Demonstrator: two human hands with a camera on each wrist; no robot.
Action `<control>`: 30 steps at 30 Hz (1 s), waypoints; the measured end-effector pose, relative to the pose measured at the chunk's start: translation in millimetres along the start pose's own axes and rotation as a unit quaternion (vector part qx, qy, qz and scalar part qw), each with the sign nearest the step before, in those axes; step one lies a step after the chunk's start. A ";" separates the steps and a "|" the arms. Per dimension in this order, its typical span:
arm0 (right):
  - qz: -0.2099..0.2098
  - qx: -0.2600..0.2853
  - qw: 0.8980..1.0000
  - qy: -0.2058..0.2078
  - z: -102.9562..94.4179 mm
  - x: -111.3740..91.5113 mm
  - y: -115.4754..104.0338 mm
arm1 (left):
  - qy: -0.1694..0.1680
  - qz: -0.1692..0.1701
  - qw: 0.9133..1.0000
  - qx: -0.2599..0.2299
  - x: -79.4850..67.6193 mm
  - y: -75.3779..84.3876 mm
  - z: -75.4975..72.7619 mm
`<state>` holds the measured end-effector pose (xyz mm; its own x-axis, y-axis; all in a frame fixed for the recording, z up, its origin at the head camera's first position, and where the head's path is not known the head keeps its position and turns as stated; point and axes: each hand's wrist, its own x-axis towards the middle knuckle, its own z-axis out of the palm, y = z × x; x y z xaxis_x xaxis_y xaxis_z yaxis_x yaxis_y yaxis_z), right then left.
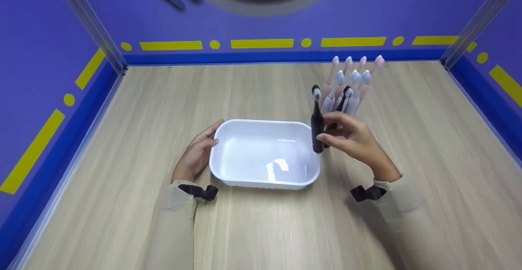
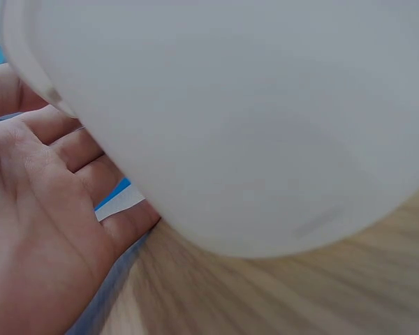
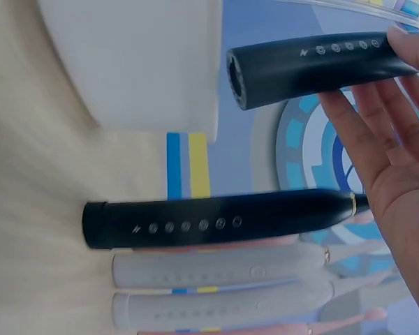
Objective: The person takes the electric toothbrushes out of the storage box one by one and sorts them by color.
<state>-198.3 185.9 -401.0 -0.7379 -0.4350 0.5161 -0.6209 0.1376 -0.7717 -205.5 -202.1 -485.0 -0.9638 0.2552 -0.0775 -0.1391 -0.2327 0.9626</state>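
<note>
My left hand [image 1: 196, 153] holds the left end of a white plastic basin [image 1: 261, 185]. Its thumb lies on the rim while the fingers touch the outer wall, as the left wrist view shows. At the basin's right end, my right hand [image 1: 350, 135] pinches a black electric toothbrush [image 1: 317, 125] between thumb and fingers. That toothbrush is upright, head at the top, beside the right rim; the right wrist view shows its lower end off the table. Another black electric toothbrush [image 3: 216, 220] stands on the table close by, partly behind my right hand in the head view.
Several white electric toothbrushes [image 1: 353, 98] stand upright behind my right hand, with several pink electric toothbrushes [image 1: 379, 61] farther back. A wooden tabletop [image 1: 261, 229] lies under everything. Purple and blue panels [image 1: 261, 29] wall it in at the back and both sides.
</note>
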 end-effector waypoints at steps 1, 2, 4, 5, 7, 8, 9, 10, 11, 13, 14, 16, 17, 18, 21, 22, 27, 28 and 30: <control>0.000 0.003 1.000 0.006 -1.2 -1.3 1.1 | -0.002 0.001 1.000 0.000 -0.1 -0.1 -0.1; 0.000 0.007 1.000 0.011 -2.5 -2.7 2.3 | -0.004 0.003 1.000 -0.001 -0.3 -0.1 -0.2; 0.000 0.020 1.000 0.019 -4.8 -4.8 4.3 | -0.009 0.005 1.000 -0.005 -0.7 0.1 -0.4; -0.003 0.030 0.999 0.023 -5.9 -5.7 5.4 | -0.009 0.006 1.000 -0.007 -0.9 0.1 -0.6; -0.004 0.052 0.998 0.027 -8.1 -7.8 7.3 | -0.009 0.006 1.000 -0.008 -1.2 0.3 -0.5; -0.006 0.062 0.998 0.029 -9.3 -8.8 8.2 | -0.009 0.006 1.000 -0.008 -1.3 0.3 -0.5; -0.007 0.069 0.997 0.030 -10.4 -9.7 8.9 | -0.009 0.007 1.000 -0.008 -1.3 0.3 -0.5; -0.009 0.084 0.996 0.032 -11.4 -10.5 9.9 | -0.008 0.006 1.000 -0.007 -1.5 0.4 -0.2; -0.009 0.093 0.995 0.033 -12.6 -11.3 10.7 | -0.007 0.006 1.000 -0.006 -1.5 0.3 -0.2; -0.009 0.112 0.993 0.034 -14.9 -13.2 12.1 | -0.005 0.005 1.000 -0.011 -1.5 -0.1 -0.1; -0.010 0.122 0.992 0.035 -16.1 -14.1 12.7 | -0.004 0.004 1.000 -0.014 -1.5 -0.2 -0.1; -0.007 0.135 0.990 0.037 -19.0 -16.3 13.9 | -0.003 0.002 1.000 -0.016 -1.4 -0.4 0.0; -0.003 0.132 0.991 0.038 -20.5 -17.5 14.1 | -0.004 0.001 1.000 -0.018 -1.2 -0.6 -0.1; 0.000 0.132 0.990 0.040 -22.1 -18.6 14.2 | -0.003 0.001 1.000 -0.021 -1.0 -0.8 -0.1; 0.011 0.118 0.992 0.046 -27.1 -21.6 15.1 | -0.005 0.001 1.000 -0.015 -0.2 -1.0 -0.3; 0.012 0.118 0.992 0.050 -28.6 -22.4 15.4 | -0.004 0.000 1.000 -0.014 0.1 -1.1 -0.3; 0.002 0.140 0.988 0.062 -34.7 -24.8 18.1 | 0.002 0.002 1.000 -0.004 0.7 -1.2 -0.6; 0.002 0.141 0.988 0.064 -35.6 -25.2 18.5 | 0.003 0.003 1.000 -0.004 0.7 -1.3 -0.7; 0.003 0.137 0.988 0.066 -37.3 -26.2 19.6 | 0.003 0.004 1.000 -0.005 0.6 -1.2 -0.8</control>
<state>-201.0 233.2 -415.8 -0.7813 -0.3120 0.5406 -0.5343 -0.1135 -0.8376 -206.1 -202.4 -486.5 -0.9659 0.2488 -0.0719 -0.1343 -0.2437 0.9605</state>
